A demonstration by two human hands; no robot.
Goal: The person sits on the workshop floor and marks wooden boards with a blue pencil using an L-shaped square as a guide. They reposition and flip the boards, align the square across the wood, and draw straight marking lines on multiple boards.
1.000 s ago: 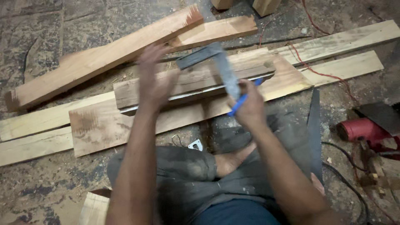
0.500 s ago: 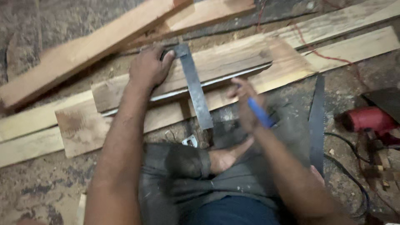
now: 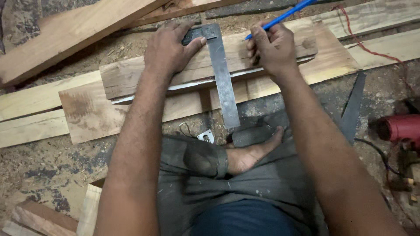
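Your left hand (image 3: 168, 48) lies flat, fingers spread, on the dark stock of a grey steel try square (image 3: 221, 74), pressing it to the far edge of a rough, weathered brown wooden plank (image 3: 131, 76). The square's long, flat blade runs across that plank toward you, its dull, scuffed end reaching past the wood to just above your grey trousers. Your right hand (image 3: 273, 48) is curled tight around a slim blue pencil (image 3: 284, 15), fingers pinched near the tip, which touches the plank just right of the blade.

The plank rests on a wider, paler board (image 3: 92, 113) with a smooth, stained face and squared corners. Longer pale boards (image 3: 30, 113) lie beneath and beside it, and a thick reddish timber beam (image 3: 65, 35) slants across the upper left. The ground is gritty with sawdust and chips. At the right sits a red power tool (image 3: 402, 129) with a black cord, near a thin dark metal strip (image 3: 352, 109). A thin red wire (image 3: 367, 48) trails over the boards at upper right.
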